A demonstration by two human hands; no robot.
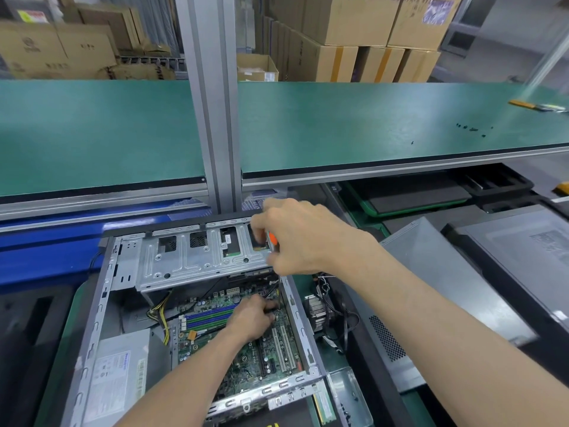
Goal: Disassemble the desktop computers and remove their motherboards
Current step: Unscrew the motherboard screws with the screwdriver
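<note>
An open desktop case (101,306) lies on its side in front of me, its green motherboard (246,359) exposed inside. My right hand (295,238) grips the orange handle of a screwdriver (272,238), held upright over the case's far right corner; its thin shaft (279,300) reaches down to the board. My left hand (252,315) rests on the board with fingers curled next to the shaft's tip near the RAM slots (206,315). A metal drive cage (191,260) spans the case's far end.
A grey power supply (120,374) sits in the case's near left. A heatsink with cables (320,309) and a removed side panel (446,297) lie to the right. Several loose black screws (471,128) lie on the green shelf (123,134) above. Cardboard boxes stand behind.
</note>
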